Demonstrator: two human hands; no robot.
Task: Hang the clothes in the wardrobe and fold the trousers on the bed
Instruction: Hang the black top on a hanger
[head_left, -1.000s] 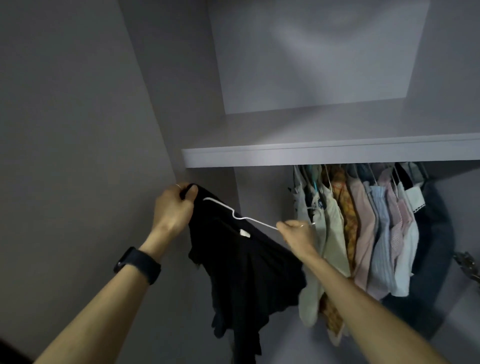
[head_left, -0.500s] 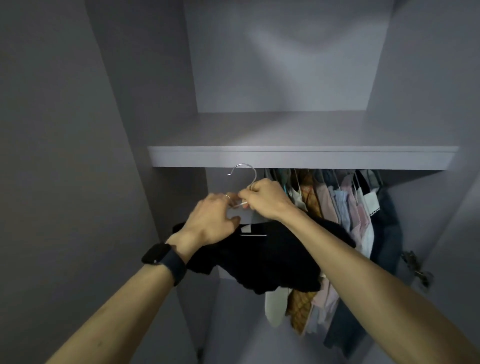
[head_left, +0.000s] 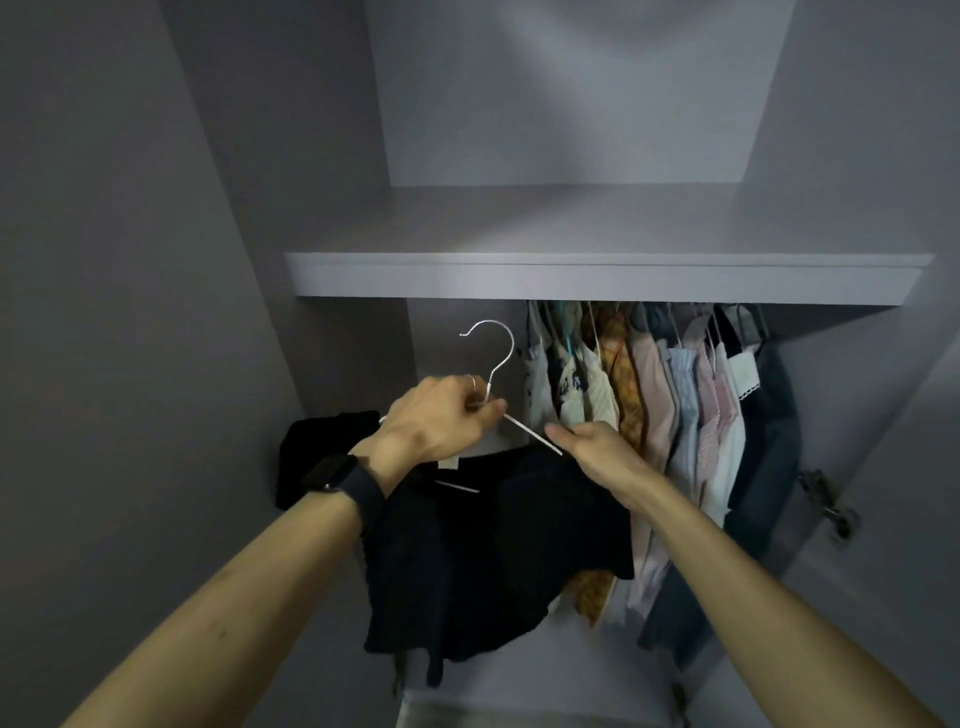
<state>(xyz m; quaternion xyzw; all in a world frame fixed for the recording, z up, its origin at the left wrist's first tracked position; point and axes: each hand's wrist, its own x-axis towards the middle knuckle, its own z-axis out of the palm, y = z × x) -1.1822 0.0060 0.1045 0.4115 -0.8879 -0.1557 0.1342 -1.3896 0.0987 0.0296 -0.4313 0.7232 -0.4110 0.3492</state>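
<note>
A black garment (head_left: 483, 561) hangs on a thin white wire hanger (head_left: 498, 358) whose hook points up, below the wardrobe shelf (head_left: 597, 280). My left hand (head_left: 441, 421) pinches the hanger at the base of its hook. My right hand (head_left: 592, 447) grips the garment's right shoulder where the hanger's arm ends. The hook hangs free in the air, left of the row of hung clothes (head_left: 660, 410). The rail is hidden behind the shelf's front edge.
Several light shirts and a dark blue garment fill the right part of the wardrobe under the shelf. The wardrobe's grey left wall (head_left: 322, 364) is close to the garment. A metal door hinge (head_left: 826, 504) sticks out at the right.
My left hand moved from the garment's shoulder to the hanger's neck. My right hand let go of the hook's base and dropped to the right shoulder. The hanger now stands upright.
</note>
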